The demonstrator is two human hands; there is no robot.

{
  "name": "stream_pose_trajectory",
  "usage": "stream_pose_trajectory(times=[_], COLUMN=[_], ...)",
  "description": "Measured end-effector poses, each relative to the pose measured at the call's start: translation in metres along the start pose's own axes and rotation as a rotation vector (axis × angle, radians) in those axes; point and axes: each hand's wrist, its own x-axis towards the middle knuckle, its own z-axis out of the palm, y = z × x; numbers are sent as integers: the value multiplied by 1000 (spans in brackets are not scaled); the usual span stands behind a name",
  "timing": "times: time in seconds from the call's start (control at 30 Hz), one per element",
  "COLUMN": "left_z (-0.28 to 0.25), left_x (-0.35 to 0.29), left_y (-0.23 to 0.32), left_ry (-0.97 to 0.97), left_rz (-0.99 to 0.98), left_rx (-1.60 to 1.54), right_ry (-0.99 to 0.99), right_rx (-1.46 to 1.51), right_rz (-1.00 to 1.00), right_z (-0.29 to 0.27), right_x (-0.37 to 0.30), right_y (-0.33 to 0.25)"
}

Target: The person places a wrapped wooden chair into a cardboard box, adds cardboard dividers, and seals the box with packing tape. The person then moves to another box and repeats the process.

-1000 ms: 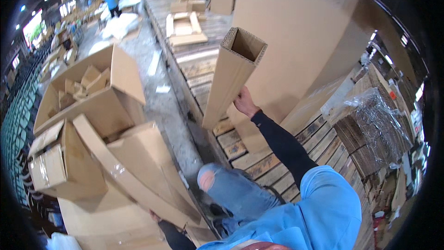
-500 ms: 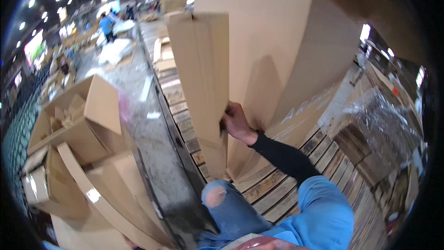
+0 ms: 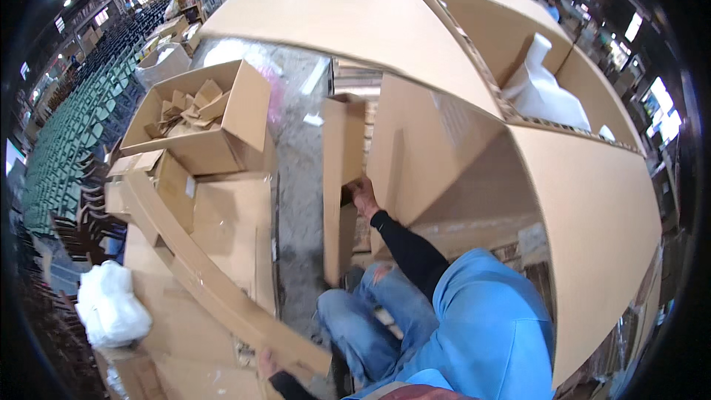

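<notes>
My right hand (image 3: 363, 197) is closed on the edge of a tall, narrow folded cardboard piece (image 3: 335, 178), which stands upright just left of a big carton (image 3: 437, 152). At the lower left, my left hand (image 3: 268, 364) grips the lower edge of a long, narrow cardboard strip (image 3: 207, 285). The strip slants up and away to the left, with its far end over a smaller box (image 3: 175, 189). Part of the left hand's fingers is hidden by the strip.
The big carton's flaps (image 3: 348, 11) spread wide; inside is a white wrapped object (image 3: 544, 89). An open box (image 3: 178, 147) of cardboard scraps stands at left, near a white wrapped bundle (image 3: 111, 305). Flat cardboard (image 3: 229, 211) lies below. Green chairs (image 3: 81, 130) line the far left.
My view has shifted, bringing the carton's open top and the white object inside into sight. More of my left hand shows on the strip. My right hand stays on the folded cardboard piece.
</notes>
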Motion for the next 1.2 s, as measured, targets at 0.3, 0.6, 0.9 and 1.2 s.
stream_pose_trajectory(times=[0.3, 0.6, 0.9, 1.2], left_z=[97, 123, 134, 220], left_x=[-175, -447, -471, -532], left_y=[107, 116, 147, 167], left_ry=[-58, 156, 228, -332], left_rz=[90, 167, 503, 465], left_rx=[86, -170, 110, 177], right_ry=[-738, -645, -1676, -1707], right_rx=[290, 534, 843, 267], right_rz=[-415, -285, 42, -162], right_z=[-7, -103, -243, -424], right_x=[-260, -490, -445, -404], right_y=[-219, -386, -498, -543])
